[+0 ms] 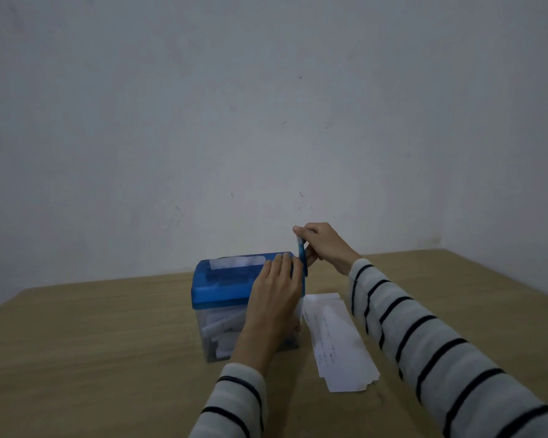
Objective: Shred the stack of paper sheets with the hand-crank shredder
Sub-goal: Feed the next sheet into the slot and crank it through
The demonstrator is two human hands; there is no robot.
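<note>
Pinching the blue crank handle (302, 255), the right hand (321, 245) has fingers curled round it at the shredder's right end, roughly 3 o'clock off the lid. L hand (277, 289) lies flat w/ straight fingers pressed on the blue lid (222, 287), holding nothing. Hand-crank shredder (244, 306) stands upright near table centre; a white sheet (236, 262) pokes up from the slot along the lid's far edge, 12 o'clock side. Clear bin (217, 335) below shows white shreds. Stack of paper sheets (336, 341) lies flat on the wooden table (108, 343), just beside the shredder at 4 o'clock. Both sleeves striped; grey wall (266, 105) behind.
</note>
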